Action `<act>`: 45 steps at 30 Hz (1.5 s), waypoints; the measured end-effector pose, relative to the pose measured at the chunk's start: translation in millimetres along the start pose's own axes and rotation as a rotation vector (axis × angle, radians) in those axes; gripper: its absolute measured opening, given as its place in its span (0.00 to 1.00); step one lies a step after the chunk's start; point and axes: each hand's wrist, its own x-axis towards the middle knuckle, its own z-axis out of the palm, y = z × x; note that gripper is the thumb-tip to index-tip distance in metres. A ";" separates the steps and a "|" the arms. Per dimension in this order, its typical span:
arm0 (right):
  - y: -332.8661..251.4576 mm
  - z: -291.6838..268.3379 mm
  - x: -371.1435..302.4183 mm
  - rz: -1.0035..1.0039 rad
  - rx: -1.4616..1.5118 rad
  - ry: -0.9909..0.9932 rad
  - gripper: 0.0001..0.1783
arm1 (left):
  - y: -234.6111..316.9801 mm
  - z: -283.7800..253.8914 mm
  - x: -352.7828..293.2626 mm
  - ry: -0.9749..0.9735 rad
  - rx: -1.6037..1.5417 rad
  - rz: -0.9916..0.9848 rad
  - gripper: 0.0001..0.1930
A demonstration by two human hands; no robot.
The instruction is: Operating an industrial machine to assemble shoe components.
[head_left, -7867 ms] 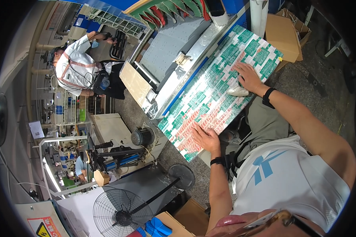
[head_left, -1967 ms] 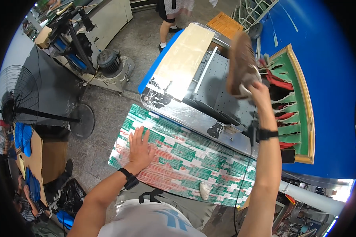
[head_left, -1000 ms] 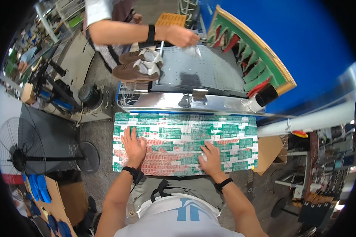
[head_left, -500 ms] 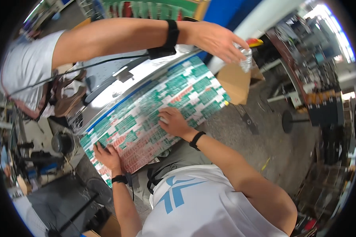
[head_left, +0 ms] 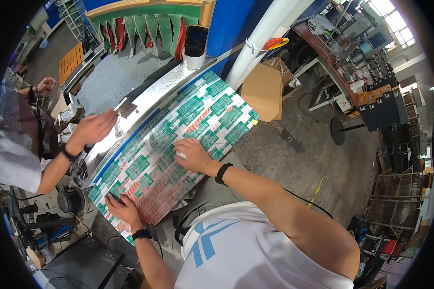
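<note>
A long board (head_left: 144,166) covered in green, white and reddish printed paper slants across in front of me. Near its lower left end my left hand (head_left: 123,211) lies with the fingers apart. A small dark thing shows at its fingertips, too small to make out. My right hand (head_left: 192,155) rests on the middle of the board, its fingers curled over a small white wad (head_left: 180,154). Beyond the board, a co-worker's hand (head_left: 96,127) touches a small metal plate (head_left: 126,109) on a shiny metal-covered ledge (head_left: 152,94).
A dark cup-like holder (head_left: 196,45) stands at the ledge's far end, before torn green and red strips (head_left: 144,33). White pipes (head_left: 263,41) and a cardboard box (head_left: 263,91) are to the right. A dark motor (head_left: 71,199) sits at the left.
The co-worker's arm has drawn back from the far right, where it reached over the board, to the metal plate at left. My hands stay on the board; my view has shifted.
</note>
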 end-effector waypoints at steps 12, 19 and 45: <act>-3.6 0.7 4.2 0.009 -0.018 0.011 0.15 | 19.5 -12.0 1.0 0.019 -0.018 -0.040 0.30; -4.1 0.8 6.4 -0.005 -0.058 -0.052 0.15 | 25.1 -16.7 1.2 -0.055 -0.060 -0.188 0.33; 6.6 -16.5 297.5 -0.099 -0.044 0.018 0.25 | -12.7 16.4 75.8 -0.047 0.120 -0.344 0.33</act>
